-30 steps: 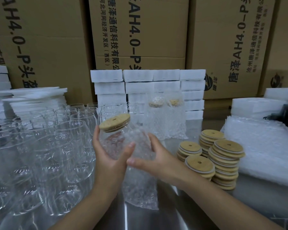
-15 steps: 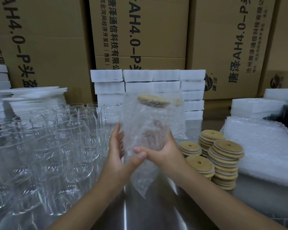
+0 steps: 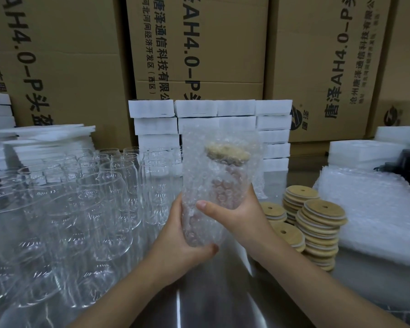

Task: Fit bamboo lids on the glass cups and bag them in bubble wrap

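Clasping bubble-wrap bag (image 3: 199,166), bamboo lid (image 3: 227,153) inside | left grip (image 3: 182,245), right grip (image 3: 242,216) curled round it

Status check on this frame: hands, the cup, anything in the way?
Both gripping the bubble-wrap bag: left hand low, right hand at its side. Inside it the glass cup, bamboo lid on. Nothing blocking; bare cups left, lid stacks right.

Printed cardboard cartons (image 3: 194,50) behind table

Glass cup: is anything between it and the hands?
Only the bubble wrap bag. The left hand and right hand grip the lidded glass cup through it, so they touch no glass.
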